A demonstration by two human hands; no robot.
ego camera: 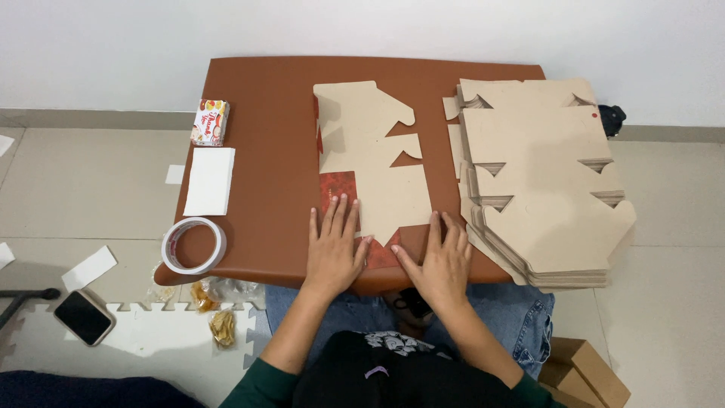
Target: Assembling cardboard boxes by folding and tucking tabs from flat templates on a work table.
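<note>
Left hand (332, 245) and right hand (440, 261), fingers spread flat, on unfolded box blank (374, 162) beside stacked blanks (540, 177).

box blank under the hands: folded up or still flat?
Flat. The cardboard blank lies spread on the table, with both hands pressing its near edge.

Free: bare table (268, 136) left of flat box (374, 159) | Blocked: cardboard stack (540, 181) right (tape roll (193, 245) at left edge)
</note>
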